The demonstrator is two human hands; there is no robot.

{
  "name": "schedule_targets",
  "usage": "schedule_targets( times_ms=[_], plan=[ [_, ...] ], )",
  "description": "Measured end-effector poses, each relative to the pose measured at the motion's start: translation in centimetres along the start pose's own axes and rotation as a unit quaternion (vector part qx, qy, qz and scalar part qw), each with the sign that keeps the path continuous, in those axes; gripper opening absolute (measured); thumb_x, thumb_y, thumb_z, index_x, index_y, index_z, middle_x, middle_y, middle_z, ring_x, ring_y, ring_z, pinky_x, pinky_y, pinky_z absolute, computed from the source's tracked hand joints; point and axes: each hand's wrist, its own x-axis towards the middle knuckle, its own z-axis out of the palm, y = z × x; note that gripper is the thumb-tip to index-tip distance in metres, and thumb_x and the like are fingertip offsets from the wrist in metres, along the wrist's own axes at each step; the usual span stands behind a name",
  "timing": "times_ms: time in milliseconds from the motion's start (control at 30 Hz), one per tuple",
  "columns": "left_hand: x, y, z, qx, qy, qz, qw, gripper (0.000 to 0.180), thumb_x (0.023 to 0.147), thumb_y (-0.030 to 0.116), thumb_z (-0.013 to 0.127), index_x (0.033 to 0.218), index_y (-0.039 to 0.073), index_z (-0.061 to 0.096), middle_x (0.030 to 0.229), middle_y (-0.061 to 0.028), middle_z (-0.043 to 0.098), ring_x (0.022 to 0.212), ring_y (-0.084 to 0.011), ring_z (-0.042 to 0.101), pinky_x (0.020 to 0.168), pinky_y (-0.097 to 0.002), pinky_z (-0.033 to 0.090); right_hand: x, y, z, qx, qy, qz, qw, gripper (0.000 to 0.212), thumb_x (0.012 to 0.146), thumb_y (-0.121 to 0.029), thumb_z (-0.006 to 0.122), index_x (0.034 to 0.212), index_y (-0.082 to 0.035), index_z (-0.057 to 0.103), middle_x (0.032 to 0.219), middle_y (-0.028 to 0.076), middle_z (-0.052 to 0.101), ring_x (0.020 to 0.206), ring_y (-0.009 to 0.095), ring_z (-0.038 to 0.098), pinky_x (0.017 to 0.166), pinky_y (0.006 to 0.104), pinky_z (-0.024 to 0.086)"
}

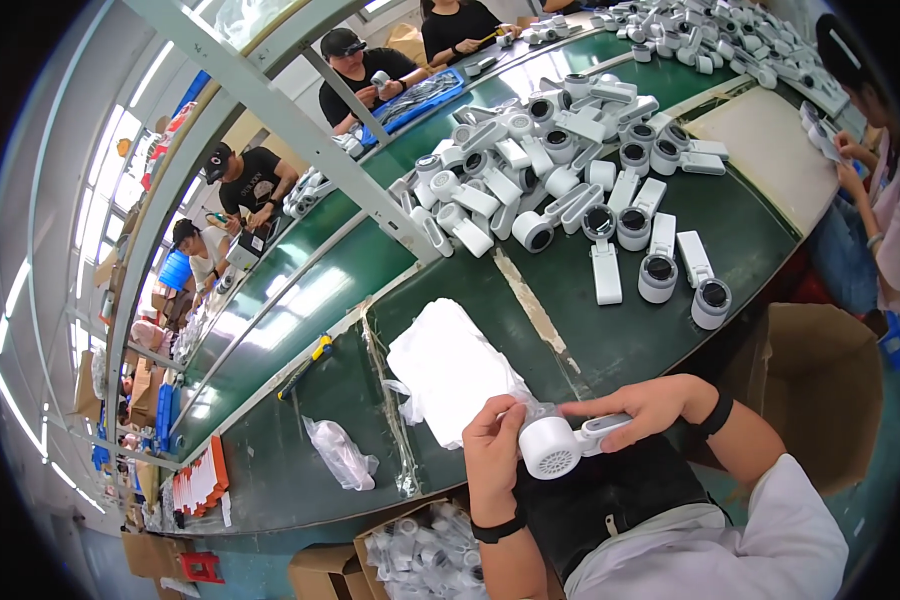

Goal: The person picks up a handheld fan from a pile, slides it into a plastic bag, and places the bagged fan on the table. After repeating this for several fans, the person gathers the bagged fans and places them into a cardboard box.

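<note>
I hold a white handheld fan [552,449] above my lap, by the table's near edge. Its round grille faces toward me. The fingertips of my left hand [492,450] are closed at the left side of the fan's head, where a bit of clear film seems to show. My right hand [655,408] is closed around the grey-and-white handle, its index finger stretched toward the head. Just beyond my hands lies a stack of thin white sheets or bags [448,365]. Several finished-looking white fans [658,270] lie in a loose row farther right.
A large heap of white fans [515,160] covers the green table [450,275] beyond. A pinkish wrapped bundle [340,455] and a yellow-handled tool [320,347] lie left. Below stands a carton of bagged fans [425,550]; an open cardboard box [820,390] is at right. Co-workers sit around.
</note>
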Motion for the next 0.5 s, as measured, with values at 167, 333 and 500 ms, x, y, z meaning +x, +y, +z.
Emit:
schedule_targets(
  times_ms=[167,333,500],
  plan=[
    [-0.3,0.1,-1.5,-0.057,-0.014,-0.003,0.998,0.015,0.091,0.004,0.065,0.104,-0.003,0.066,0.093,-0.0082,0.069,0.076,-0.013,0.065,0.067,-0.0237,0.051,0.8,-0.2,0.9,-0.006,0.045,0.011,0.999,0.069,0.094,-0.031,0.059,0.154,-0.018,0.026,0.104,0.004,0.063,0.084,0.014,0.057,0.076,0.0296,0.049],
    [-1.0,1.2,-0.6,0.138,0.026,0.119,0.983,0.012,0.091,0.008,0.067,0.098,-0.001,0.065,0.09,-0.0016,0.063,0.074,-0.0095,0.056,0.065,-0.0213,0.044,1.1,-0.7,2.2,-0.015,0.204,0.052,0.978,0.069,0.093,-0.033,0.061,0.153,-0.018,0.029,0.091,0.004,0.064,0.078,0.013,0.058,0.073,0.0283,0.049],
    [-1.1,0.6,1.0,0.284,0.072,0.28,0.914,0.012,0.091,0.007,0.066,0.098,-0.002,0.064,0.1,-0.0023,0.058,0.083,-0.0091,0.054,0.064,-0.0214,0.044,1.7,0.3,3.3,0.055,0.222,0.048,0.972,0.07,0.092,-0.032,0.063,0.152,-0.017,0.03,0.094,0.007,0.065,0.08,0.014,0.059,0.076,0.0288,0.048]
  ],
)
